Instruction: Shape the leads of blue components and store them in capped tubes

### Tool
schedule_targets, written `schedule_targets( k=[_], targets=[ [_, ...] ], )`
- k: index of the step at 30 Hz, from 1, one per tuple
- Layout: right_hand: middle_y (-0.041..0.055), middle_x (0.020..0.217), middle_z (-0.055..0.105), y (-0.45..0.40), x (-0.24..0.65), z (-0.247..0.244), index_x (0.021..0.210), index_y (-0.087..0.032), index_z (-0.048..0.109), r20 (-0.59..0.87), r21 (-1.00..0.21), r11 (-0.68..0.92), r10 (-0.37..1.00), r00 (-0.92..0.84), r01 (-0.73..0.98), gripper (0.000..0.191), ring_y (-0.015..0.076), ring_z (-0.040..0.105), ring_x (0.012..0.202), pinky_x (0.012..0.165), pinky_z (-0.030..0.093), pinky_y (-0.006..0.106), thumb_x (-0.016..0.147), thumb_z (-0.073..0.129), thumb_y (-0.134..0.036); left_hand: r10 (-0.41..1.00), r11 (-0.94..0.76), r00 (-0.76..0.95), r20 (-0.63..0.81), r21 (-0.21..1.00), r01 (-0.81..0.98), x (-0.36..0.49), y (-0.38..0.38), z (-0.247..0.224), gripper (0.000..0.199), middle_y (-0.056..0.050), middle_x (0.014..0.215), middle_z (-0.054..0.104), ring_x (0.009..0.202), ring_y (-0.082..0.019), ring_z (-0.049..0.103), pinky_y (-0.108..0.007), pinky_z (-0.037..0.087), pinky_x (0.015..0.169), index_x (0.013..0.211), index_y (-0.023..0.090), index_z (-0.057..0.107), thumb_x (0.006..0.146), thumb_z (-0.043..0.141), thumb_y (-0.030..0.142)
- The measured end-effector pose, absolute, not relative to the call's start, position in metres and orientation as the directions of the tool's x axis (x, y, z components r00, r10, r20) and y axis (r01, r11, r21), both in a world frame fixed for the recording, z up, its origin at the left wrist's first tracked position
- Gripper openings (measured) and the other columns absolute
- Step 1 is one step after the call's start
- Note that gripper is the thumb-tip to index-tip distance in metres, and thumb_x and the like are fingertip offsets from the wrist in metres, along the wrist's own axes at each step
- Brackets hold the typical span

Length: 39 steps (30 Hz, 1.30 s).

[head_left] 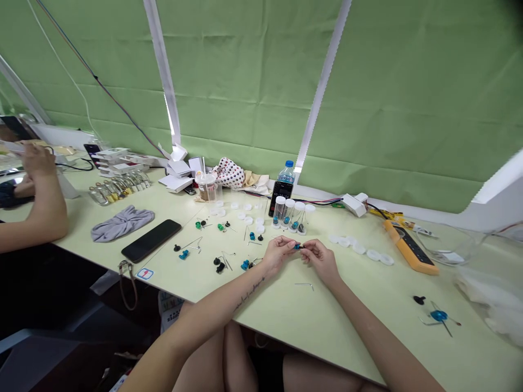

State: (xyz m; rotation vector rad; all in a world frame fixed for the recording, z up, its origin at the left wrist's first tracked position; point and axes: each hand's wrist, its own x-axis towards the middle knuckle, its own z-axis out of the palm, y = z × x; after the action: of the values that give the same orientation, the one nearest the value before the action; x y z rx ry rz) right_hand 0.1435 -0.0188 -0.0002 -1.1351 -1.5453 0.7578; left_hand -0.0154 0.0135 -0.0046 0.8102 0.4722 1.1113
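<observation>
Between my two hands, over the middle of the table, is a small blue part [297,246] with a dark piece at its right end. My left hand [279,253] pinches the blue side. The fingers of my right hand [321,260] close on the dark end. A thin bent metal rod [304,284] lies on the table just below my hands. Left of my left hand are another blue part [245,264] and black pieces [219,265]. Clear tubes with white caps [289,213] stand behind my hands, with blue parts and rods inside.
White caps [358,247] and an orange power strip [411,247] lie to the right. A black phone [151,240], grey cloth [122,222] and small glass bottles [119,188] are at left. Another person's arm [43,201] rests at far left. A blue part [439,315] lies at the right front.
</observation>
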Motion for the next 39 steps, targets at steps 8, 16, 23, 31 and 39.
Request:
schedule_targets(
  k=[8,16,23,31,39],
  targets=[
    [0.0057,0.078,0.065,-0.0186,0.1447,0.0006,0.094,-0.019,0.054,0.403,-0.856,0.404,0.912,-0.073,0.324,0.034,0.0182,0.064,0.066,0.062,0.056,0.034,0.074,0.064,-0.045,0.925,0.211,0.376,0.056,0.747,-0.630,-0.0153,0.0156,-0.0067,0.030,-0.010,0.083,0.068,0.077,-0.017,0.064,-0.036,0.046,0.083,0.078,0.010,0.059,0.063,0.075,0.030],
    [0.0013,0.062,0.062,-0.0185,0.1445,-0.0028,0.092,-0.018,0.055,0.352,-0.893,0.353,0.934,-0.056,0.281,0.032,0.0149,0.059,0.052,0.051,0.052,0.029,0.077,0.061,-0.046,0.928,0.220,0.370,0.034,0.752,-0.622,-0.0153,0.0143,-0.0038,0.032,-0.010,0.081,0.067,0.074,-0.016,0.064,-0.034,0.046,0.082,0.076,0.010,0.058,0.060,0.077,0.030],
    [0.0009,0.060,0.061,-0.0171,0.1453,-0.0039,0.091,-0.018,0.056,0.338,-0.899,0.343,0.939,-0.066,0.271,0.032,0.0140,0.058,0.051,0.050,0.050,0.027,0.077,0.060,-0.047,0.927,0.226,0.373,0.032,0.747,-0.625,-0.0164,0.0120,-0.0008,0.034,-0.010,0.081,0.068,0.074,-0.017,0.065,-0.037,0.046,0.084,0.076,0.010,0.057,0.059,0.078,0.030],
    [0.0017,0.063,0.061,-0.0176,0.1459,-0.0013,0.087,-0.018,0.057,0.313,-0.894,0.313,0.948,-0.052,0.321,0.035,0.0133,0.056,0.050,0.048,0.049,0.026,0.076,0.059,-0.051,0.904,0.255,0.425,0.048,0.737,-0.626,-0.0173,0.0113,-0.0007,0.035,-0.012,0.086,0.067,0.076,-0.022,0.066,-0.047,0.048,0.084,0.080,0.010,0.054,0.063,0.076,0.031],
    [-0.0001,0.058,0.057,-0.0177,0.1483,-0.0029,0.086,-0.018,0.061,0.333,-0.859,0.328,0.941,-0.057,0.394,0.033,0.0137,0.054,0.048,0.046,0.046,0.025,0.078,0.057,-0.049,0.893,0.254,0.448,0.040,0.778,-0.575,-0.0196,0.0086,0.0030,0.033,-0.011,0.090,0.066,0.075,-0.024,0.067,-0.050,0.050,0.079,0.082,0.012,0.051,0.068,0.071,0.034]
  ],
)
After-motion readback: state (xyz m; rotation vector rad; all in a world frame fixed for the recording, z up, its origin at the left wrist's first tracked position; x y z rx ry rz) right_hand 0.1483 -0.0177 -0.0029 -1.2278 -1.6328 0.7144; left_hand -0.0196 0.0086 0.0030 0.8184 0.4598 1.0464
